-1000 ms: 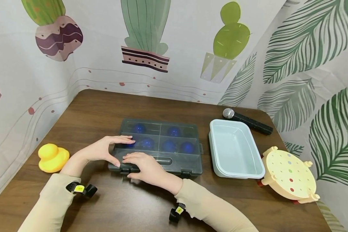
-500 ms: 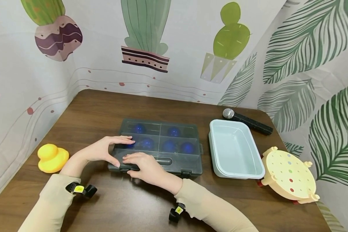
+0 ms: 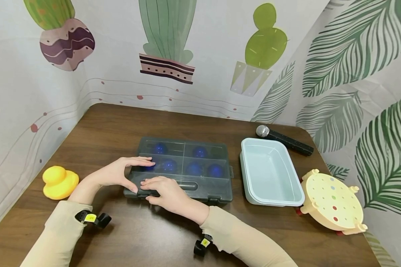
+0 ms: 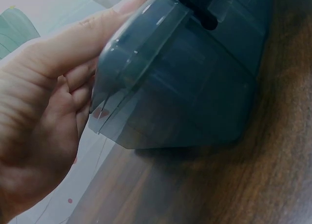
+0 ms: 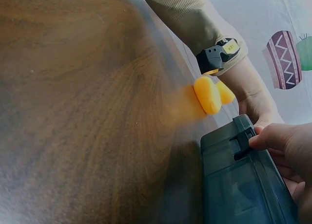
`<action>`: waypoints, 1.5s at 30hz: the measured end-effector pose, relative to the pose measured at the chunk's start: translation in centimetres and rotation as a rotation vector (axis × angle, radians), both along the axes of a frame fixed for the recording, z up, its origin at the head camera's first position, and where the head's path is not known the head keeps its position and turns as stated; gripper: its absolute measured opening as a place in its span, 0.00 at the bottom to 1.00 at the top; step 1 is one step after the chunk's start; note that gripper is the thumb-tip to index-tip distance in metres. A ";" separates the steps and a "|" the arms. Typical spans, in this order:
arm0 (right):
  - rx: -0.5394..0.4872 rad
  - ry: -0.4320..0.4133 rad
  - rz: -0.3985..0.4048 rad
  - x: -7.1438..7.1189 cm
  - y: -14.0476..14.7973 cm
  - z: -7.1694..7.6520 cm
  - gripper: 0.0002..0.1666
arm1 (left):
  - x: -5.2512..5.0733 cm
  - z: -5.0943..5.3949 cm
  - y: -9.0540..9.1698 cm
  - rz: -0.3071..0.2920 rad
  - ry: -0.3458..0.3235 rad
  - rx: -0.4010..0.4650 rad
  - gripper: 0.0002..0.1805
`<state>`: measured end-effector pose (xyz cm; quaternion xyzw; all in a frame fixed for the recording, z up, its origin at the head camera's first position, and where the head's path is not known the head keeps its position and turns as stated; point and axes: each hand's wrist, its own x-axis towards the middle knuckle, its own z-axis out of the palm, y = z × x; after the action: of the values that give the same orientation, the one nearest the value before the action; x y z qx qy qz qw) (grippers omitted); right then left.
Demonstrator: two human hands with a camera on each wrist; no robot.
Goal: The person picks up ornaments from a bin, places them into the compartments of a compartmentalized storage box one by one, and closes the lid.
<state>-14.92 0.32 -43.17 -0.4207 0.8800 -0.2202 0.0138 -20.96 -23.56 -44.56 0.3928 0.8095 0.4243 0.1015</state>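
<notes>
A dark translucent compartment box [image 3: 208, 185], its lid down, lies mid-table with several blue balls [image 3: 195, 168] visible inside. My left hand [image 3: 116, 172] rests over the box's left end. Its fingers lie straight on the lid, partly over one ball, and its thumb is on the front left corner. At the front edge, my right hand [image 3: 169, 194] has its fingers on the lid and its thumb against the left front latch [image 5: 241, 144], pinching there. That latch sits against the box front in the right wrist view. A second latch [image 3: 215, 198] shows farther right.
A yellow rubber duck [image 3: 60, 182] sits left of my left wrist. Right of the box stands a light blue plastic basin [image 3: 270, 174]. Behind it lies a black microphone [image 3: 289, 142]. A cream round toy with short legs [image 3: 334, 202] is at the table's right edge.
The left latch stuck out below the box edge a second ago; my right thumb has since moved slightly up and pushed it against the box. My left hand has stayed in place.
</notes>
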 end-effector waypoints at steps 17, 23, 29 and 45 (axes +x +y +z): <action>-0.018 -0.025 -0.005 0.1 -0.1 0.0 0.18 | -0.1 0.1 0.0 -0.018 0.008 -0.012 0.45; -0.024 -0.011 -0.001 0.1 -0.1 -0.1 0.18 | -0.1 0.1 0.0 -0.032 0.001 -0.001 0.45; -0.043 0.001 0.026 -0.2 0.1 -0.2 0.18 | -0.1 0.2 0.0 -0.034 0.007 -0.009 0.45; -0.065 -0.099 0.085 -0.4 1.3 1.6 0.20 | -0.4 2.0 0.4 0.027 -0.017 -0.127 0.35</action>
<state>-15.31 1.65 -41.61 -0.4465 0.8519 -0.2684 0.0529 -21.39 -23.19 -42.57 0.3710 0.8391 0.3769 0.1273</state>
